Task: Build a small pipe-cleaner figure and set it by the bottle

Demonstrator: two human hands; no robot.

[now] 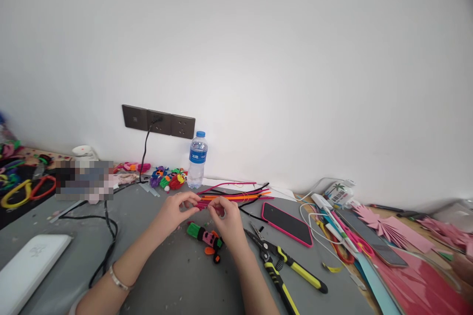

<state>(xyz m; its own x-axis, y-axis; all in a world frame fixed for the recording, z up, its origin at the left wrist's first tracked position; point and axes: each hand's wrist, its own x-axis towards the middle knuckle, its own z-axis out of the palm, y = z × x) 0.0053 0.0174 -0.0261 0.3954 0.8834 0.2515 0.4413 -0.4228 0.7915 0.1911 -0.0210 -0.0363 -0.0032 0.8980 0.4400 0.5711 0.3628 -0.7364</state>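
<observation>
My left hand and my right hand meet above the grey table mat, fingertips pinched. Between them runs a pink pipe cleaner, partly hidden by the fingers. Just behind lies a bundle of orange, pink and black pipe cleaners. A small pipe-cleaner figure in green, black, pink and orange rests on the mat below my hands. Pliers with yellow and black handles lie to the right of my right forearm.
A water bottle stands by the wall beside several fuzzy figures. A phone in a pink case lies right of the bundle. Black cable and a white power bank are left; paper and another person's hand are right.
</observation>
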